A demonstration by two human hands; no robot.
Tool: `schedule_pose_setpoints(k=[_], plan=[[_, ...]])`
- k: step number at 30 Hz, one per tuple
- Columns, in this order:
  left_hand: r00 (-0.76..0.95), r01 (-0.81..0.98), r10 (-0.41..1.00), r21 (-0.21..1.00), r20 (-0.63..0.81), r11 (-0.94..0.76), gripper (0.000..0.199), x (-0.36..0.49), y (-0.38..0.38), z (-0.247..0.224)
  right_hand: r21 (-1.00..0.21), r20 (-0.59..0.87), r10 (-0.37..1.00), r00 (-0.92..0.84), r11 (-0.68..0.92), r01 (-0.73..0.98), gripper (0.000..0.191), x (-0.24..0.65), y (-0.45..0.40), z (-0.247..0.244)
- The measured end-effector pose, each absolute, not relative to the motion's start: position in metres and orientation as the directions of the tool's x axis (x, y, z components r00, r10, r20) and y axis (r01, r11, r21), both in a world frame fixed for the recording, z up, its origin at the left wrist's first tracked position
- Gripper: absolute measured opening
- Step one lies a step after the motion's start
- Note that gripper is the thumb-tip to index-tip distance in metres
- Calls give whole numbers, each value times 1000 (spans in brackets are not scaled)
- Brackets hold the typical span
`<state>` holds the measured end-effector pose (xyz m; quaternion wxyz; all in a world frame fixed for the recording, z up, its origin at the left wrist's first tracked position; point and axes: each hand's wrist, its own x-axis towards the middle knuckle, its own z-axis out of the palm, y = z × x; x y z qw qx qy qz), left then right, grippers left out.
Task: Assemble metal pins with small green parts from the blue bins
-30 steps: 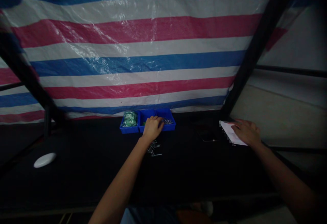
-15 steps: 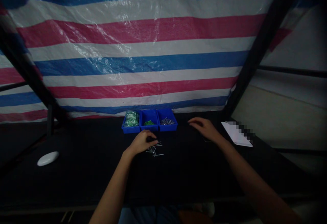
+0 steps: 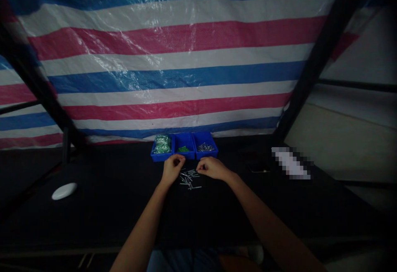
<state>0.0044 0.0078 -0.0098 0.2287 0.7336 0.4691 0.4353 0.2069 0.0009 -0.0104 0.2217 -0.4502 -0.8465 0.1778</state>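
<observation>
A loose pile of thin silvery metal pins or screws (image 3: 188, 178) lies on the black table between my hands. My left hand (image 3: 172, 169) is at the pile's left, in front of the bins, its thumb and fingers drawn together. At the pile's right edge is my right hand (image 3: 213, 168), fingers curled into a pinch. Whatever either pinch holds is too small and dark to make out. Behind them, the right blue bin (image 3: 208, 153) holds similar metal pieces (image 3: 204, 146).
A middle blue bin (image 3: 185, 155) holds small green pieces (image 3: 182, 149); the left blue bin (image 3: 161, 157) holds green items in clear bags (image 3: 163, 143). A white mouse-shaped object (image 3: 64, 191) lies left, a dark phone-like object (image 3: 259, 168) right. A striped sheet (image 3: 186, 73) hangs behind.
My right hand has moved left to the pile's right edge, its fingers now curled. My left hand has risen off the pile toward the bins, uncovering more metal pieces. The view has shifted slightly.
</observation>
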Motion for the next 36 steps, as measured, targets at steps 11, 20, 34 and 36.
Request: schedule_pose_setpoints(k=[11, 20, 34, 36], plan=[[178, 483, 888, 749, 424, -454, 24, 8, 4, -7, -465, 289, 832, -473, 554, 690, 11, 203, -9, -7], [344, 308, 893, 864, 291, -400, 31, 14, -4, 1, -504, 394, 832, -390, 550, 666, 14, 200, -12, 1], [345, -11, 932, 993, 114, -118, 32, 16, -4, 5, -805, 423, 894, -149, 447, 389, 24, 177, 3, -19], [347, -13, 931, 993, 116, -118, 32, 15, -5, 5, -839, 416, 897, -150, 442, 317, 25, 175, 5, -19]])
